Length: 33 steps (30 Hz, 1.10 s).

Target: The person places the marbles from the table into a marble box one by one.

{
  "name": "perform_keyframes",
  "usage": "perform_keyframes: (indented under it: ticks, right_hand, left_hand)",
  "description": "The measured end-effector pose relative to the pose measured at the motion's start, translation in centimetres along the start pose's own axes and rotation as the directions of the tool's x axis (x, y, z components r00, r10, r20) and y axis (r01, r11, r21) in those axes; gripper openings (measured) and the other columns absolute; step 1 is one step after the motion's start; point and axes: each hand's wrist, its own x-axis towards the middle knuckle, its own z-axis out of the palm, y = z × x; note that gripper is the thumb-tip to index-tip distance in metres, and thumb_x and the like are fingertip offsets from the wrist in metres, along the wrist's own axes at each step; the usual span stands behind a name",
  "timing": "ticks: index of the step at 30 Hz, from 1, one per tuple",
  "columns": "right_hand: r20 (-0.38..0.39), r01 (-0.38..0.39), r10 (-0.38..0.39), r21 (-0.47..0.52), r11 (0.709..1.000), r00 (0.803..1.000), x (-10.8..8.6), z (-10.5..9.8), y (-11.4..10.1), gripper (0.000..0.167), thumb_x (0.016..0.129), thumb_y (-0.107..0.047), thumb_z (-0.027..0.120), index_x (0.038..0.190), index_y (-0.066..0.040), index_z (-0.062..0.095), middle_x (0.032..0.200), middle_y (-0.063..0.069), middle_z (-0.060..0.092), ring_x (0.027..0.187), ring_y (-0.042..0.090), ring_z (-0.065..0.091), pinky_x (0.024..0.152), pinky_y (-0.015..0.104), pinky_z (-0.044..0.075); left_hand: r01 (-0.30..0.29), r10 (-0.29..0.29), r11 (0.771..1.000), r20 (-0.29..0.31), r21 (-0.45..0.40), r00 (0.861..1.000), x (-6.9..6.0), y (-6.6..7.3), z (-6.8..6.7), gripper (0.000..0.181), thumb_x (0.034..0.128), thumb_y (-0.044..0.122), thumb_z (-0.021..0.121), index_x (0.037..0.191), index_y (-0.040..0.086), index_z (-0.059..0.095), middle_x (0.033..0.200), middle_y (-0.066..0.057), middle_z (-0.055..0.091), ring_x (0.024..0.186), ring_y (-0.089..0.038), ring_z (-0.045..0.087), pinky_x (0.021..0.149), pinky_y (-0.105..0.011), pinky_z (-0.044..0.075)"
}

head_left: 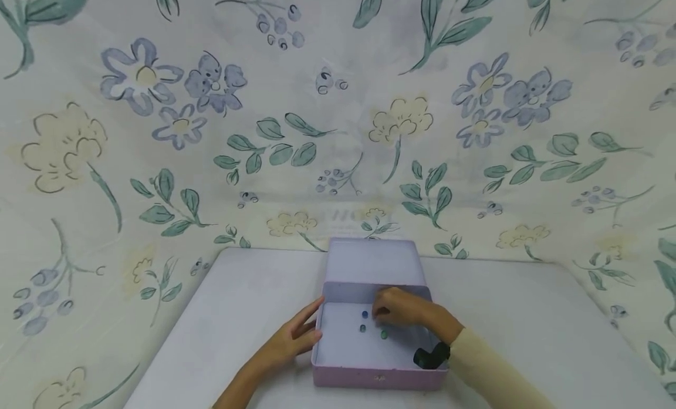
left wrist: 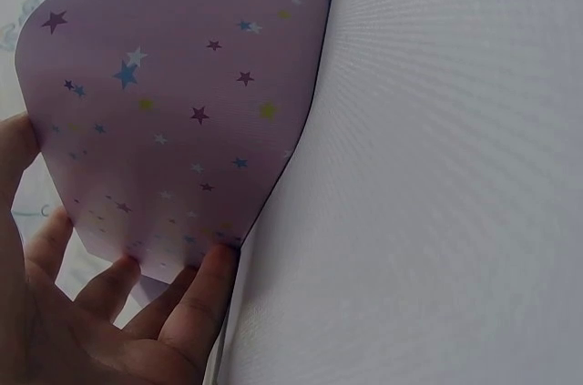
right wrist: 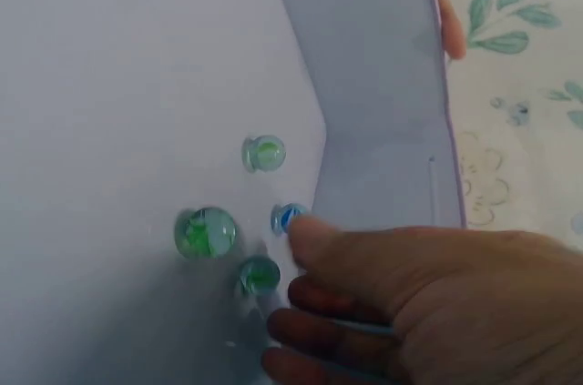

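Note:
An open lilac box holds several glass marbles. In the head view, a blue marble, a greyish marble and a green marble lie on its floor. My right hand is inside the box, fingers bent downward. Seen from the right wrist, the thumb of the right hand overlaps the edge of a blue marble, with gaps between thumb and fingers; green marbles lie beside it. My left hand touches the box's outer left side, its fingers spread against the star-patterned wall.
The box's lid lies back behind it, towards the floral backdrop. A white table extends on both sides of the box. A black device sits at my right wrist, over the box's front right corner.

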Motion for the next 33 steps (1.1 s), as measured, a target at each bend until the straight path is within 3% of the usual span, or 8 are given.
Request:
perform_keyframes:
  ticks: [9, 15, 20, 24, 33]
  right_hand:
    - [-0.038, 0.007, -0.002, 0.122, 0.992, 0.999, -1.5, -2.2, -0.7, 0.014, 0.092, -0.013, 0.072, 0.102, -0.005, 0.076, 0.093, -0.002, 0.073, 0.083, 0.001, 0.064, 0.075, 0.015, 0.056]
    - [-0.164, 0.047, -0.024, 0.137, 0.989, 0.986, -4.0, -4.7, -0.1, 0.018, 0.095, -0.02, 0.069, 0.106, -0.008, 0.077, 0.096, -0.004, 0.073, 0.084, 0.002, 0.063, 0.074, 0.019, 0.057]
    - [-0.291, -0.007, 0.053, 0.157, 0.988, 0.955, -7.6, -6.3, 1.8, 0.018, 0.095, -0.018, 0.068, 0.109, -0.008, 0.075, 0.099, -0.004, 0.073, 0.089, 0.005, 0.066, 0.079, 0.023, 0.059]
    - [-0.34, -0.079, 0.134, 0.17, 0.982, 0.931, -10.6, -6.1, 3.6, 0.016, 0.094, -0.015, 0.069, 0.108, -0.008, 0.075, 0.096, -0.006, 0.072, 0.085, 0.001, 0.063, 0.074, 0.022, 0.058]
    - [-0.319, -0.096, 0.163, 0.217, 0.971, 0.933, -14.5, -3.6, 5.4, 0.014, 0.094, -0.012, 0.069, 0.105, -0.006, 0.074, 0.096, 0.003, 0.074, 0.082, -0.001, 0.062, 0.069, 0.021, 0.057]
  left_hand:
    - [0.025, -0.025, 1.0, -0.008, 0.005, 1.0, -0.7, -0.3, 0.0, 0.069, 0.1028, 0.022, 0.055, 0.161, 0.025, 0.019, 0.169, -0.016, 0.006, 0.145, -0.06, 0.016, 0.106, -0.057, 0.048]
    - [0.043, -0.043, 0.999, -0.006, -0.004, 0.999, -0.3, 0.1, -0.7, 0.068, 0.1035, 0.022, 0.054, 0.161, 0.027, 0.019, 0.169, -0.011, 0.006, 0.148, -0.054, 0.017, 0.11, -0.058, 0.044]
    - [0.038, -0.038, 0.999, -0.02, -0.003, 0.999, 0.1, 0.5, -0.5, 0.068, 0.103, 0.023, 0.055, 0.161, 0.029, 0.02, 0.17, -0.009, 0.007, 0.149, -0.053, 0.017, 0.11, -0.058, 0.043]
    - [0.038, -0.038, 0.999, -0.008, -0.01, 0.999, 0.2, 0.4, -0.2, 0.068, 0.1032, 0.023, 0.055, 0.161, 0.03, 0.02, 0.17, -0.01, 0.005, 0.149, -0.055, 0.016, 0.11, -0.059, 0.044]
    - [0.045, -0.045, 0.999, -0.005, -0.018, 0.999, -0.1, 0.0, 0.2, 0.067, 0.1031, 0.023, 0.055, 0.16, 0.031, 0.021, 0.17, -0.01, 0.005, 0.148, -0.055, 0.016, 0.109, -0.059, 0.044]
